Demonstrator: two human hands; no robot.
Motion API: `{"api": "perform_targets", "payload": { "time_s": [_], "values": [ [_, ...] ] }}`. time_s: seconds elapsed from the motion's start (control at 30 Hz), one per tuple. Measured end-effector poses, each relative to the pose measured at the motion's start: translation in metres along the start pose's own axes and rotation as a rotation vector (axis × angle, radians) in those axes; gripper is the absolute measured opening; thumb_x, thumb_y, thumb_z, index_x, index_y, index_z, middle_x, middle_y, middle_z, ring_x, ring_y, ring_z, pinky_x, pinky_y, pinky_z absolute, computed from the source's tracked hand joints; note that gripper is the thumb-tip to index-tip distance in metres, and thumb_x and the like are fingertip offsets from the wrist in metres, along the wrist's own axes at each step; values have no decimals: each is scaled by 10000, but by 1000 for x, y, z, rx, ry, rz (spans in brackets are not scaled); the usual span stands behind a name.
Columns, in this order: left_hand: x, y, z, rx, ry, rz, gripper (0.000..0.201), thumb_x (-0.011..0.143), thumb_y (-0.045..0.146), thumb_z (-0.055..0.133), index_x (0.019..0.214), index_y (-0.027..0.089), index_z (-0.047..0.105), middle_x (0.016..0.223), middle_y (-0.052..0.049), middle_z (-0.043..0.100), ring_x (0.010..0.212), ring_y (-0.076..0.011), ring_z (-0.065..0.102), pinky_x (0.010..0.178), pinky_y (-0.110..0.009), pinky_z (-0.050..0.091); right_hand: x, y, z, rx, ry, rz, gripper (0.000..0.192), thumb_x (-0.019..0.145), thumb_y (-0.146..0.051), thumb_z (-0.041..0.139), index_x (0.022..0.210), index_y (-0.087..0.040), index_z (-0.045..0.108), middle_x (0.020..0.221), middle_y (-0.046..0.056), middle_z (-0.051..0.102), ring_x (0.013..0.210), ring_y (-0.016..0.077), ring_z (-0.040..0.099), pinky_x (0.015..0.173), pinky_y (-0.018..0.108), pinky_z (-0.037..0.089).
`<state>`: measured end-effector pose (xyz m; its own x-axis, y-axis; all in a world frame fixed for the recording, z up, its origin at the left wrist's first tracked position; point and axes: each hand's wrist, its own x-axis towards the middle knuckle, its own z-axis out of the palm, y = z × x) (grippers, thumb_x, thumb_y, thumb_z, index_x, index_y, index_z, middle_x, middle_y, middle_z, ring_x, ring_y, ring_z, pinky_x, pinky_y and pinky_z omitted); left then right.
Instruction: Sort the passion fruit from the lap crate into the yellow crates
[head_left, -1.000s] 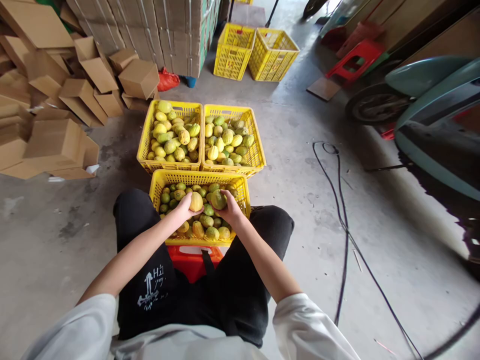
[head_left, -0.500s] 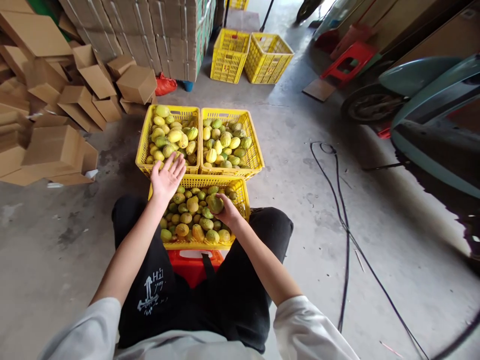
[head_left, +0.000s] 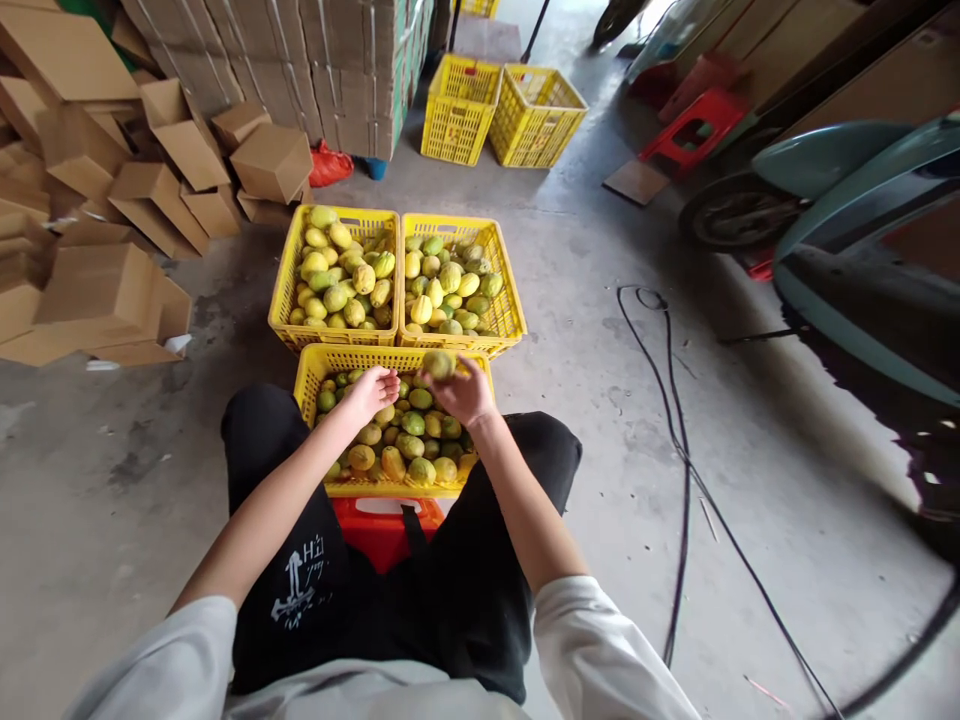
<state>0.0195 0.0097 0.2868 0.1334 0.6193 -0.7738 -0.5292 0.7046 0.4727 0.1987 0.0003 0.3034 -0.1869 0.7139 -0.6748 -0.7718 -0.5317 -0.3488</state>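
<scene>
My right hand [head_left: 466, 392] grips a round, dull green-yellow fruit [head_left: 439, 364], slightly blurred, over the far right part of the near yellow crate [head_left: 306, 385]. That crate stands between my knees and is filled with green and yellow fruits [head_left: 411, 446]. My left hand [head_left: 373, 393] hovers above the crate's left half, empty, its fingers loosely bent and pointing toward the right hand. Beyond it, two more crates stand side by side: the left crate [head_left: 281, 290] holds mostly yellow fruits [head_left: 330, 270], the right crate [head_left: 511, 290] greener ones [head_left: 454, 285].
Open cardboard boxes [head_left: 112, 290] are heaped at the left, below stacked cartons [head_left: 345, 80]. Two yellow crates [head_left: 536, 120] stand farther back. A black cable [head_left: 682, 450] lies on the floor at right, near a scooter [head_left: 840, 250] and a red stool [head_left: 697, 125].
My left hand has come down from the far left crate to over the near crate, its fingers now less spread. My right hand has lifted the fruit slightly up and away.
</scene>
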Motion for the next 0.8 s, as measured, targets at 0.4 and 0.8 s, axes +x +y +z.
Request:
{"api": "perform_targets", "payload": {
  "time_s": [0.4, 0.8],
  "values": [
    [3, 3, -4, -30, 61, 27, 95, 831, 94, 561, 767, 152, 601, 630, -15, 600, 554, -114, 597, 589, -208, 485, -5, -11, -11, -75, -292, -250, 392, 906, -383, 511, 1224, -205, 656, 1048, 62, 773, 1061, 199, 707, 917, 337, 578],
    [2, 6, -4, -17, 53, 70, 145, 856, 103, 500, 764, 163, 594, 632, -10, 609, 576, -105, 603, 619, -208, 498, -8, -11, -5, -196, -238, -378, 307, 848, -406, 541, 1007, -199, 704, 860, 57, 740, 843, 194, 692, 749, 304, 575]
  ]
}}
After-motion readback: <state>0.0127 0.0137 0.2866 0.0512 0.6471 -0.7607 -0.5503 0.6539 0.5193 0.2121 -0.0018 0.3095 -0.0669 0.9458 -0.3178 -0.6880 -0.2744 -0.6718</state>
